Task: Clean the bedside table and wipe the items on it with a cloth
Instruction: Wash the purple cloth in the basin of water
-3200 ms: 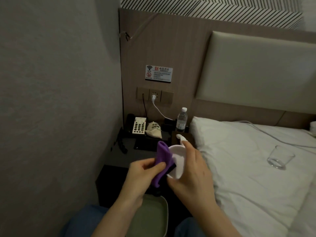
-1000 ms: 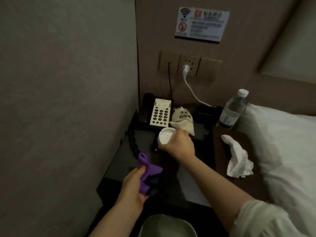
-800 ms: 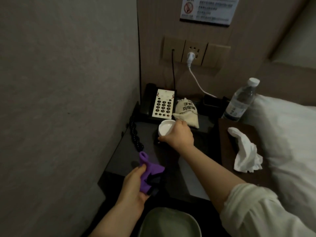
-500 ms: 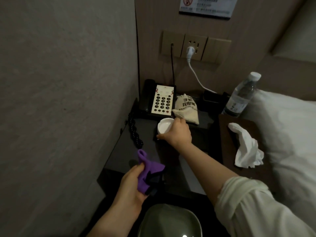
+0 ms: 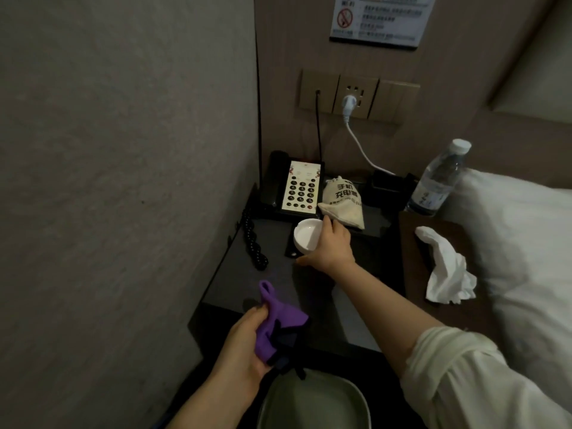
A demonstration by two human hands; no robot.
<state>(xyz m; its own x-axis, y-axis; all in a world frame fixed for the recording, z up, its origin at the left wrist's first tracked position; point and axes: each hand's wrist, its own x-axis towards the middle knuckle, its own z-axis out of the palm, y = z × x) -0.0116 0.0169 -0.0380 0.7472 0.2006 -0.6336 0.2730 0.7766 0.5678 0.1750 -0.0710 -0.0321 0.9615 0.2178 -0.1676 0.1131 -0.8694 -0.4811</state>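
Bedside table (image 5: 269,274): dark top, set in the corner between a grey wall (image 5: 123,181) and a wooden panel carrying a socket strip (image 5: 356,99) with one white plug in it. At the back, a telephone (image 5: 297,188); beside it a small cloth bag (image 5: 343,201) (printed lettering), a water bottle (image 5: 439,181) near the pillow (image 5: 526,258), and a crumpled tissue (image 5: 445,267) on a brown board.

White bowl (image 5: 306,236): upright on the table, showing nothing inside. Right hand (image 5: 332,246) curls round its rim.

Purple cloth (image 5: 275,320): bunched in the left hand (image 5: 244,345), gripped above the table's front edge.
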